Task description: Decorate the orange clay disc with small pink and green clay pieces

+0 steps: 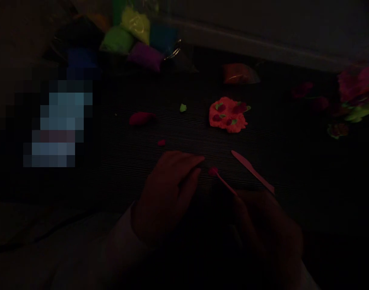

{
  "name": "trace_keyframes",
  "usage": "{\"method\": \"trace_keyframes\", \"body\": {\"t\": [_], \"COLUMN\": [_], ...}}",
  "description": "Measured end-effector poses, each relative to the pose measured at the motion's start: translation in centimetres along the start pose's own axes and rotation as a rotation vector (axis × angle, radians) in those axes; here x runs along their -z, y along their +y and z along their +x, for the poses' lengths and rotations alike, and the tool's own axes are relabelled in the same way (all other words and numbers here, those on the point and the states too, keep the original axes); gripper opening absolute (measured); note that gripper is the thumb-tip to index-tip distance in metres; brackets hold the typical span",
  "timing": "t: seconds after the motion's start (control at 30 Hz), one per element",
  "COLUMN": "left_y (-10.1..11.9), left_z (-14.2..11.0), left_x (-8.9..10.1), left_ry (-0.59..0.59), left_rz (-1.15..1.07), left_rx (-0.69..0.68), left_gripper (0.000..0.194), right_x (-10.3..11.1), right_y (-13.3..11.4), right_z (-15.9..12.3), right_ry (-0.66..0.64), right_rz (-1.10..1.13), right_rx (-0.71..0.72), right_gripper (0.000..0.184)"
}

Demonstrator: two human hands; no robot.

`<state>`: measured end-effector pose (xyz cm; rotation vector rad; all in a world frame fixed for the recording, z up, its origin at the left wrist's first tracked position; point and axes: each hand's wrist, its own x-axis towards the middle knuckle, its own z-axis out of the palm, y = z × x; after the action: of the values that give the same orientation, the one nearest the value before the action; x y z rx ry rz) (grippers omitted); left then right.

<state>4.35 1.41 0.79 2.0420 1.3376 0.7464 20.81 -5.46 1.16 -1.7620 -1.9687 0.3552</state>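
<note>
My right hand [269, 229] is closed round a thin pink modelling tool [226, 183]. The tool's tip meets a small red lump of clay [213, 171]; whether the lump is stuck on it or rests on the table, I cannot tell. Just left of that lump is my left hand [169, 185], fingers stretched out and thumb a little apart, with nothing seen between them. A pink plastic clay knife [253, 171] lies beyond my right hand. Farther off sits a flat orange clay piece [228, 114] dotted with red and green bits.
On the dark table [126, 161] lie a red clay roll [141, 118], a red crumb [161, 142] and a green bit [183, 108]. Several bagged clay packs [146, 56] are heaped at the back. A pink-and-green clay shape [359, 88] stands far right; a blurred-out screen [62, 121] glows left.
</note>
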Motion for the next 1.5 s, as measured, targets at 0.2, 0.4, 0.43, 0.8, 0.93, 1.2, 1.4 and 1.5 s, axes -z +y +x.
{"method": "trace_keyframes", "body": {"t": [0.2, 0.4, 0.43, 0.8, 0.93, 1.2, 1.4, 1.5], "left_y": [1.0, 1.5, 1.6, 1.8, 2.0, 1.8, 1.2, 1.0], "left_z": [-0.1, -1.0, -1.1, -1.5, -1.5, -1.5, -2.0, -2.0], "left_x": [1.3, 1.1, 1.0, 1.0, 1.0, 0.8, 0.9, 1.2], "left_ry": [-0.203, -0.283, -0.285, -0.272, -0.26, -0.299, -0.308, -0.36], "left_rz": [-0.559, -1.052, -1.093, -1.115, -1.168, -1.28, -1.471, -1.407], "left_rx": [0.369, 0.562, 0.57, 0.54, 0.565, 0.604, 0.424, 0.358], "left_gripper": [0.021, 0.016, 0.016, 0.018, 0.013, 0.011, 0.04, 0.042], "right_x": [0.9, 1.0, 1.0, 1.4, 1.2, 1.3, 1.9, 1.8], "right_y": [-1.4, -2.6, -2.7, -3.3, -3.3, -3.2, -3.2, -3.3], "right_z": [-0.7, -1.7, -1.8, -2.0, -2.1, -2.0, -1.7, -1.9], "right_ry": [0.066, 0.164, 0.177, 0.189, 0.204, 0.173, 0.142, 0.133], "right_rz": [0.125, 0.186, 0.191, 0.19, 0.168, 0.164, 0.16, 0.149], "right_rx": [-0.051, -0.097, -0.103, -0.063, -0.069, -0.078, 0.054, -0.019], "right_gripper": [0.011, 0.01, 0.01, 0.008, 0.008, 0.007, 0.015, 0.013]}}
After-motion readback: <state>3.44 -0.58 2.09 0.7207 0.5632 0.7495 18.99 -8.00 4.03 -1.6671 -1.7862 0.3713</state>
